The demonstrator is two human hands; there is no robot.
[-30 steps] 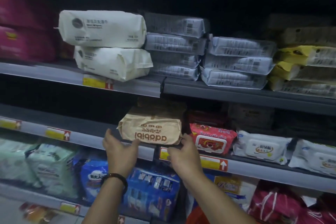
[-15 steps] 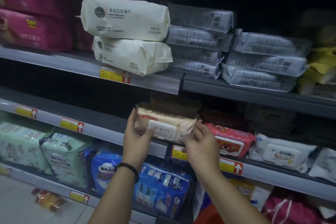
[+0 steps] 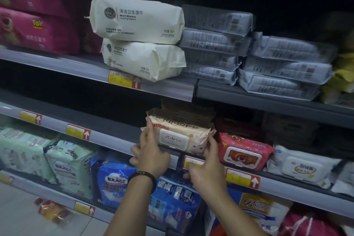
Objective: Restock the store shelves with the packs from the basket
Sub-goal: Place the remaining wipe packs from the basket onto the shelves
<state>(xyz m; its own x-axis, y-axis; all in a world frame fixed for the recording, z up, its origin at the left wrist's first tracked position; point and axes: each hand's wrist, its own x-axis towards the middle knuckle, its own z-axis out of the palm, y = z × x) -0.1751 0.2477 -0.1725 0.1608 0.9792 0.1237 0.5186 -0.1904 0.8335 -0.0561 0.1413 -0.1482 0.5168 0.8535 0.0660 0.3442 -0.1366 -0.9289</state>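
left hand [image 3: 151,156] and right hand [image 3: 207,167] gripping beige wipes pack [image 3: 178,135] at middle shelf [image 3: 113,140] edge, red pack [image 3: 243,151] beside

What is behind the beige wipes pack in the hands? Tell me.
Behind the beige pack, more brownish packs are stacked. How deep the row goes is lost in shadow.

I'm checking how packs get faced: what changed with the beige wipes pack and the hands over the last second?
The beige pack was turned: a second ago its printed side faced out, now its flip lid faces front. The left hand and right hand went from its lower corners to holding its ends. The red pack beside it and the white packs above stayed put.
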